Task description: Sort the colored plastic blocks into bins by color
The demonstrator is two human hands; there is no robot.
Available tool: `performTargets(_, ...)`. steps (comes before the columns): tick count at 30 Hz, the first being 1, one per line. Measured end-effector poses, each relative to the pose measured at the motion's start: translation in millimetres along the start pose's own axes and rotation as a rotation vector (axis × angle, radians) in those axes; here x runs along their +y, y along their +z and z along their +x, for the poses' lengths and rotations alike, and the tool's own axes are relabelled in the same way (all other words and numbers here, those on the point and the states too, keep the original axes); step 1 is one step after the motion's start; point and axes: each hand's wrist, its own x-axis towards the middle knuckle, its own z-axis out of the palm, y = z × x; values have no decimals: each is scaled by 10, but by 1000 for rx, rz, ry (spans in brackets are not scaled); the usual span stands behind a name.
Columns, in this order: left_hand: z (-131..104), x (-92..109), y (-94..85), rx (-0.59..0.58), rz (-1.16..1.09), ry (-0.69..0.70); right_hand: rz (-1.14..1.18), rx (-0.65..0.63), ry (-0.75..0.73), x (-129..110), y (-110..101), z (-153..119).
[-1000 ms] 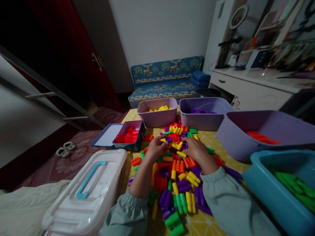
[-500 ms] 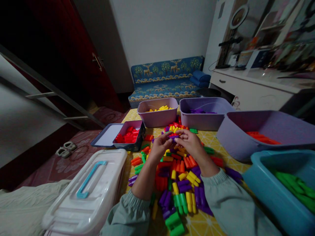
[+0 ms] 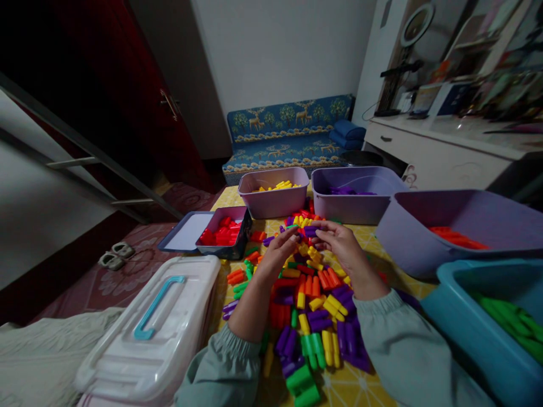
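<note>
My right hand [image 3: 337, 242] holds a purple piece [image 3: 311, 231] between thumb and fingers, above the far part of a pile of coloured plastic pieces [image 3: 314, 285]. To its left, my left hand [image 3: 280, 249] is over the same pile with its fingers apart; I see nothing held in it. The pile of red, orange, yellow, green and purple pieces spreads over a yellow patterned cloth [image 3: 352, 387] between my forearms.
Beyond the pile are a pink bin [image 3: 275, 202] of yellow pieces and a purple bin [image 3: 360, 208]. A lilac bin [image 3: 403, 243] and a blue bin [image 3: 462, 316] stand right. Left are a tin [image 3: 231, 249] of red pieces and a lidded clear box [image 3: 169, 322].
My hands have moved apart. My right hand has shifted right with the purple piece, which was between both hands before, and my left hand has let go of it.
</note>
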Motion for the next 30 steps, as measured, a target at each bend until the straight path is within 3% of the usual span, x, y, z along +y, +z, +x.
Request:
performTargets(5,-26,60,71,-82,-5,32,47,1,-83,1,36,20)
performTargets(10,-12,21,12,-30,107,32,229,160,-204,-281,1,170)
performTargets(18,15,-42,-62,-25,129,46,412,407,-116,-763,-41,546)
performTargets(22,39,-67,-51,-17,82,32,443,464,-52,-779,-4,572)
performTargets(30,-4,-6,-27,-36,80,20,443,408,-147,-711,-7,603)
